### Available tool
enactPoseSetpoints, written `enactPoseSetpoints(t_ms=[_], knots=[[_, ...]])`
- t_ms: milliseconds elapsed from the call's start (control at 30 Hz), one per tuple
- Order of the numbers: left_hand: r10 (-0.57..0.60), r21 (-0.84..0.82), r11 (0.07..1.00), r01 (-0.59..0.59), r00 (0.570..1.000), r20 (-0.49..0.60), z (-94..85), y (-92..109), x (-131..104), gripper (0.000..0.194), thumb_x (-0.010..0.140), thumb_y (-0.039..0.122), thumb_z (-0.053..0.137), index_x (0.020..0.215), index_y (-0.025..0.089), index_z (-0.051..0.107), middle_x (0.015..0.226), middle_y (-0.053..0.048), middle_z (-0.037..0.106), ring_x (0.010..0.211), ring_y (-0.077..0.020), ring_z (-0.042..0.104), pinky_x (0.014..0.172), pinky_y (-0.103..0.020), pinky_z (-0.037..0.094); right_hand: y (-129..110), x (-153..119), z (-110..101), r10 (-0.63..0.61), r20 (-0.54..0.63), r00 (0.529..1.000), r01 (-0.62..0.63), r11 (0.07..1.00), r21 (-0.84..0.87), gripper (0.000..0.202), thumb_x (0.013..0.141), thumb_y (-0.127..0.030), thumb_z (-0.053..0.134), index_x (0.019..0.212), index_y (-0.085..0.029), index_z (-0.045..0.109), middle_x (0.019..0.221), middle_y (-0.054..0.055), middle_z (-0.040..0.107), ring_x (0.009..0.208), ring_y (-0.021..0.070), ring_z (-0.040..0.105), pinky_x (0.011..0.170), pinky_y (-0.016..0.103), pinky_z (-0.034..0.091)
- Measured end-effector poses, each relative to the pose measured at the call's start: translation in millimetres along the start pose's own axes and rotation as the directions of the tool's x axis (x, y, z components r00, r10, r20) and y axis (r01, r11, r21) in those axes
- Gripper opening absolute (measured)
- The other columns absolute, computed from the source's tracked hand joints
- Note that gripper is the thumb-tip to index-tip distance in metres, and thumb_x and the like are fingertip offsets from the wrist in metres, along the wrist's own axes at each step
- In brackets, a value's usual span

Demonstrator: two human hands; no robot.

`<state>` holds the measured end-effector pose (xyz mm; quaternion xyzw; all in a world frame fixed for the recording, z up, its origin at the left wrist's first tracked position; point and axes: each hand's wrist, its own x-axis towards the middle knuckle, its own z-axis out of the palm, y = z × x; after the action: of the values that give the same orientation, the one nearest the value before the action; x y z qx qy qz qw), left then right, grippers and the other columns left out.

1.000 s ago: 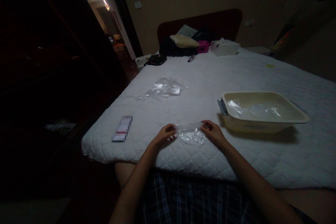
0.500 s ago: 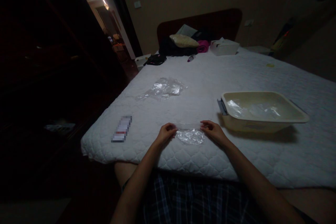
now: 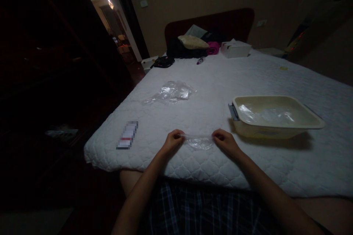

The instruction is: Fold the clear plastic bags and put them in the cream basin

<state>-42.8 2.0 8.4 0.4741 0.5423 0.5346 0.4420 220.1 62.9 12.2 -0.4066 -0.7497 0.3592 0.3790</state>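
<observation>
Cloth in a dark plaid (image 3: 193, 209) covers the person's lap at the near edge of the bed, whose quilted white cover (image 3: 234, 170) spreads away beyond it. Just above that near edge, the left hand (image 3: 174, 142) and right hand (image 3: 225, 141) pinch opposite ends of a clear plastic piece (image 3: 200, 143), thumbs and fingers closed on it, its upper edge stretched between them and its lower part crinkled. Half a second ago a wider smooth band showed along the top and the right fingers reached out straighter; now that band has narrowed to a thin strip and the fingers have curled in.

To the left lies a flat oblong item (image 3: 127, 135) (its face is pixelated), and to the right stands a cream basin (image 3: 261, 131) with more clear plastic (image 3: 248, 113) inside; both stay where they were. Farther on, left of the middle, a loose heap of clear film (image 3: 176, 91) lies unshifted. At the far end are a small bottle (image 3: 200, 61), a black bag (image 3: 164, 62), a pale pillow (image 3: 193, 43), a pink roll (image 3: 213, 48) and a white box (image 3: 235, 49), before the dark headboard (image 3: 226, 24).
</observation>
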Motion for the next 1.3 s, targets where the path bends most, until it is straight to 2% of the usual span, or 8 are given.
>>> enactPoseSetpoints(t_ms=[233,400,533,633,900,1133,1200,1300], knots=[[0.237,0.344,0.907,-0.242,0.970,0.057,-3.2,-0.6,-7.0,0.020,0.068,0.012,0.057,0.085,0.015,0.066,0.083,-0.004,0.062,0.071,-0.0120,0.057,0.060,-0.021,0.044,-3.1,-11.8,-8.1,-0.181,0.078,0.980,0.194,0.957,-0.216,0.013,0.076,-0.017,0.050,0.084,-0.020,0.060,0.082,0.003,0.062,0.074,0.0156,0.059,0.068,0.028,0.047],[0.346,0.596,0.691,-0.410,0.911,0.225,-9.5,4.2,-17.3,0.022,0.074,0.014,0.054,0.090,0.020,0.067,0.108,-0.006,0.061,0.066,-0.0097,0.058,0.063,-0.023,0.048,-1.2,-15.1,-11.6,-0.330,0.107,0.938,0.347,0.889,-0.300,0.018,0.079,-0.017,0.049,0.091,-0.020,0.062,0.095,0.006,0.065,0.088,0.0175,0.060,0.079,0.031,0.048],[0.476,0.700,0.445,-0.559,0.809,0.344,-17.7,-3.4,-21.5,0.023,0.078,0.020,0.055,0.098,0.021,0.065,0.110,-0.009,0.061,0.083,-0.0163,0.061,0.072,-0.031,0.050,4.6,-17.9,-12.7,-0.370,0.138,0.919,0.394,0.845,-0.360,0.020,0.081,-0.019,0.049,0.095,-0.021,0.064,0.098,0.007,0.066,0.090,0.0184,0.062,0.079,0.033,0.050],[0.452,0.702,0.308,-0.643,0.748,0.486,-22.3,-5.1,-23.5,0.025,0.082,0.020,0.048,0.104,0.021,0.062,0.111,-0.011,0.061,0.094,-0.0203,0.059,0.077,-0.037,0.050,6.3,-20.7,-14.8,-0.375,0.186,0.908,0.418,0.828,-0.374,0.021,0.083,-0.020,0.048,0.094,-0.021,0.065,0.098,0.008,0.067,0.090,0.0185,0.062,0.078,0.034,0.051],[0.309,0.607,0.446,-0.657,0.750,0.585,-30.4,1.2,-29.1,0.034,0.083,0.017,0.044,0.115,0.023,0.055,0.121,-0.010,0.056,0.114,-0.0237,0.049,0.094,-0.045,0.040,0.2,-32.9,-22.8,-0.307,0.290,0.906,0.396,0.857,-0.329,0.028,0.081,-0.017,0.049,0.103,-0.025,0.065,0.108,0.007,0.064,0.101,0.0209,0.059,0.086,0.040,0.048],[0.444,0.627,0.555,-0.546,0.832,0.332,-27.9,-7.5,-36.3,0.043,0.081,0.012,0.041,0.122,0.021,0.049,0.128,-0.010,0.049,0.118,-0.0206,0.045,0.098,-0.043,0.038,8.7,-35.8,-19.7,-0.330,0.276,0.903,0.416,0.833,-0.365,0.031,0.078,-0.012,0.049,0.102,-0.024,0.066,0.109,0.007,0.064,0.102,0.0210,0.058,0.087,0.039,0.048],[0.493,0.642,0.512,-0.571,0.807,0.325,-20.9,-3.4,-37.6,0.044,0.080,0.012,0.042,0.123,0.020,0.047,0.132,-0.011,0.044,0.122,-0.0219,0.040,0.100,-0.045,0.036,7.9,-36.0,-19.4,-0.333,0.289,0.898,0.425,0.824,-0.374,0.031,0.079,-0.012,0.048,0.102,-0.024,0.065,0.110,0.007,0.063,0.103,0.0208,0.057,0.087,0.039,0.047],[0.485,0.581,0.408,-0.704,0.706,0.515,-6.5,6.0,-39.6,0.047,0.077,0.015,0.048,0.125,0.017,0.045,0.135,-0.013,0.041,0.127,-0.0254,0.033,0.103,-0.048,0.031,5.3,-36.8,-19.0,-0.323,0.284,0.903,0.411,0.840,-0.354,0.029,0.080,-0.014,0.047,0.101,-0.023,0.066,0.110,0.008,0.063,0.102,0.0205,0.057,0.087,0.039,0.047]])
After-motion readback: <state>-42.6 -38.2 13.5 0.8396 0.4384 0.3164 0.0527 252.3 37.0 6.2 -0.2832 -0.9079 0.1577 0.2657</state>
